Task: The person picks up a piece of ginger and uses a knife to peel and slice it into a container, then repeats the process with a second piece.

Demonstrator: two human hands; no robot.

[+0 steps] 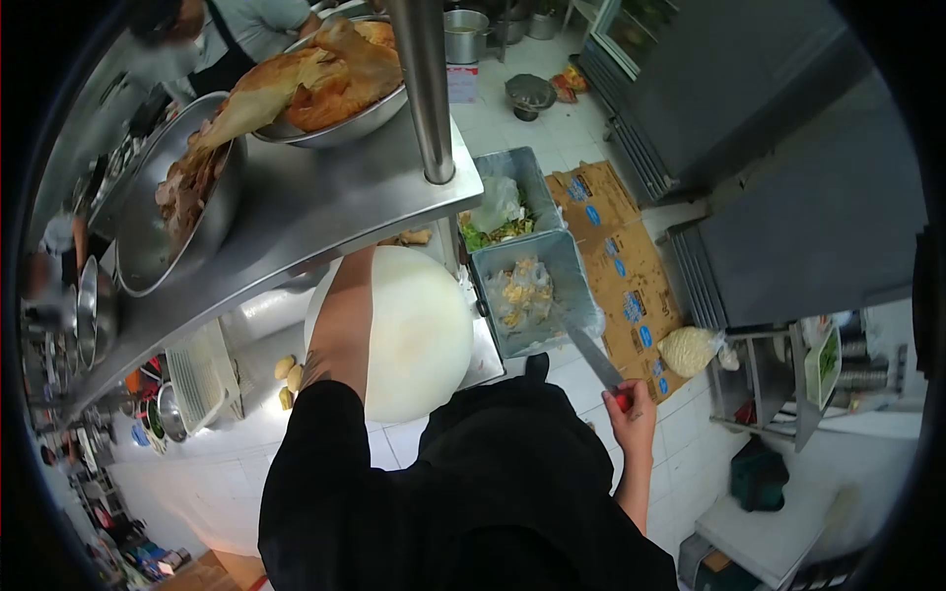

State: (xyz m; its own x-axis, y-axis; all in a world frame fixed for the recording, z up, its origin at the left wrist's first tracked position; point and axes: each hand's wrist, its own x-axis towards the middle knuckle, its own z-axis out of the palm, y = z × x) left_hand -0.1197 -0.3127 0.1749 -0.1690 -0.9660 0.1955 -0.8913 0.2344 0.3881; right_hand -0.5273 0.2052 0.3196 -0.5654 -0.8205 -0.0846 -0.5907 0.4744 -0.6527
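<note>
My right hand (636, 416) is closed around the red handle of a knife (593, 359). The blade points up and to the left, over the floor beside the grey bins. My left forearm reaches across a large round white cutting board (422, 320) and passes beneath the steel shelf (325, 202), which hides the hand. Some brownish pieces (414, 237) show just past the board's far edge, under the shelf; I cannot make out what they are.
On the shelf, a metal bowl (133, 231) and another bowl (345, 130) hold cooked poultry. Two grey bins (532, 246) with scraps stand right of the board. Flattened cardboard (623, 281) covers the floor, with a bag (687, 351) on it. A person (261, 34) stands across the shelf.
</note>
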